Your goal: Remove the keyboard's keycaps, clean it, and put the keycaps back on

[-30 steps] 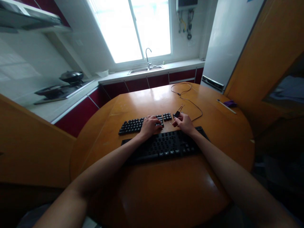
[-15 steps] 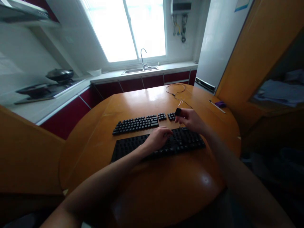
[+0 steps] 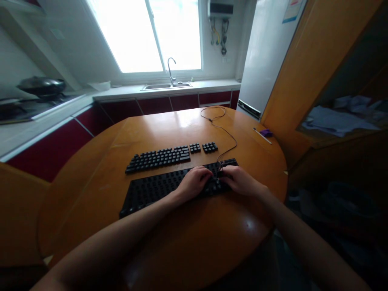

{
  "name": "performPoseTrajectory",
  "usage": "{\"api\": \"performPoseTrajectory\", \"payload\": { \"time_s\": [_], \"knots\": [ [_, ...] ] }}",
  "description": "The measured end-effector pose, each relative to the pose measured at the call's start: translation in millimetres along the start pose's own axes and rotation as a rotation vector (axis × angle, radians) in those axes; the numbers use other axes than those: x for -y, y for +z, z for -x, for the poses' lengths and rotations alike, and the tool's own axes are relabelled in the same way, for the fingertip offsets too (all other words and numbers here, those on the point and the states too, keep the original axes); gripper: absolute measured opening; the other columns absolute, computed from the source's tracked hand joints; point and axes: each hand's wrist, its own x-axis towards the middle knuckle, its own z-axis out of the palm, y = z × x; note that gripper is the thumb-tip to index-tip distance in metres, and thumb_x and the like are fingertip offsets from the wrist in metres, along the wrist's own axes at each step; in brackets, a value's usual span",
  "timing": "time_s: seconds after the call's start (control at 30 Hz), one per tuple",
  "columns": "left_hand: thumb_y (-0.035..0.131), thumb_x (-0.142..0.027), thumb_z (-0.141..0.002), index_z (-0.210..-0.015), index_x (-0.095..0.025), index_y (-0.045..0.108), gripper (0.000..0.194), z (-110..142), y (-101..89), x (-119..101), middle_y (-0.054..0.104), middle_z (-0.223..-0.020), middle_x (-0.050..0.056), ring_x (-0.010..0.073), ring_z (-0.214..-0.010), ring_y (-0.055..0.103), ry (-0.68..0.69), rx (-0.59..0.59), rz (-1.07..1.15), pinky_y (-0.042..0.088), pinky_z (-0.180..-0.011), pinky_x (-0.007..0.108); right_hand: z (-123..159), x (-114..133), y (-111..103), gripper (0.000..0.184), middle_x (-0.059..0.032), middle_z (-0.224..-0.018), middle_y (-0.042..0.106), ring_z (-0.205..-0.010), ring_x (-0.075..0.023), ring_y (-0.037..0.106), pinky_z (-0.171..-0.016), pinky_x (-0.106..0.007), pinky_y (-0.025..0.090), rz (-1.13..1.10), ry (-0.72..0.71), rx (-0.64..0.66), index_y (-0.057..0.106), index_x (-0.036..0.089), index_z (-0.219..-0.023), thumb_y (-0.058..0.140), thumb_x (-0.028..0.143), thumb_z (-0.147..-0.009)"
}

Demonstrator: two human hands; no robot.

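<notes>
A black keyboard [image 3: 157,188] with most of its keycaps off lies before me, its right part under both hands. My right hand [image 3: 239,180] is closed on a small black tool with thin wire prongs, which looks like a keycap puller [image 3: 220,173]. It is low over the keyboard's right end. Just left of it, my left hand [image 3: 195,182] rests on the keyboard with fingers curled together; what they hold, if anything, is hidden. Behind the keyboard, loose black keycaps [image 3: 159,157] stand in rows, with smaller groups of keycaps [image 3: 209,147] to their right.
The round wooden table [image 3: 163,131] carries a cable [image 3: 235,139] running from the keyboard to the far edge. A thin white stick-like brush [image 3: 262,135] and a purple cloth [image 3: 266,132] lie at the right. Beyond are a sink [image 3: 160,86] and a fridge [image 3: 257,60].
My right hand has come down and left from above the keyboard, bringing the puller onto it beside my left hand. The view has shifted right.
</notes>
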Motion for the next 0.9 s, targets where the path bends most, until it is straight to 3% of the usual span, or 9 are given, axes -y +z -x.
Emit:
{"api": "performPoseTrajectory", "payload": {
  "time_s": [0.23, 0.5, 0.7, 0.83, 0.9],
  "knots": [
    [0.058, -0.018, -0.094, -0.09, -0.019, 0.074, 0.016, 1.2, 1.4, 0.9, 0.071, -0.092, 0.006, 0.0198, -0.089, 0.065, 0.028, 0.003, -0.042, 0.05, -0.084, 0.032, 2.3, 9.5, 1.1, 0.009, -0.0091, -0.092, 0.071, -0.087, -0.0228, 0.064, -0.078, -0.031, 0.046, 0.261, -0.063, 0.042, 0.067, 0.019, -0.09, 0.058, 0.02, -0.092],
    [0.059, -0.019, -0.094, -0.088, -0.019, 0.074, 0.016, 1.6, 1.8, 0.4, 0.071, -0.092, 0.006, 0.0204, -0.089, 0.064, 0.028, 0.006, -0.047, 0.05, -0.084, 0.033, -5.7, -5.8, 7.8, 0.012, -0.0039, -0.082, 0.071, -0.075, -0.0185, 0.063, -0.067, -0.027, 0.044, -0.061, 0.082, -0.038, 0.067, 0.018, -0.085, 0.056, 0.015, -0.089],
    [0.06, -0.019, -0.093, -0.093, -0.019, 0.073, 0.013, 0.7, 1.4, -1.0, 0.071, -0.093, 0.005, 0.0195, -0.087, 0.063, 0.01, -0.002, -0.012, 0.05, -0.083, 0.034, -11.9, -9.9, 2.1, 0.014, -0.0032, -0.073, 0.069, -0.067, -0.0184, 0.062, -0.063, -0.028, 0.044, -0.215, 0.21, -0.273, 0.063, 0.018, -0.077, 0.059, 0.023, -0.089],
    [0.072, -0.025, -0.085, -0.114, -0.019, 0.067, 0.03, -5.9, -6.7, -2.6, 0.072, -0.101, 0.004, 0.0171, -0.082, 0.061, -0.017, -0.065, 0.103, 0.051, -0.077, 0.031, -31.1, -3.0, -1.9, 0.012, -0.0044, -0.076, 0.07, -0.071, -0.0193, 0.063, -0.064, -0.029, 0.043, -0.128, 0.155, -0.331, 0.065, 0.017, -0.079, 0.058, 0.022, -0.088],
    [0.076, -0.027, -0.082, -0.111, -0.019, 0.068, 0.031, -9.9, -12.6, -2.1, 0.072, -0.1, 0.004, 0.0165, -0.08, 0.061, -0.026, -0.116, 0.13, 0.051, -0.075, 0.03, -44.2, 2.1, -1.6, 0.01, -0.0042, -0.077, 0.07, -0.071, -0.019, 0.063, -0.065, -0.029, 0.043, -0.118, 0.088, -0.311, 0.065, 0.017, -0.081, 0.058, 0.02, -0.088]
  ]
}}
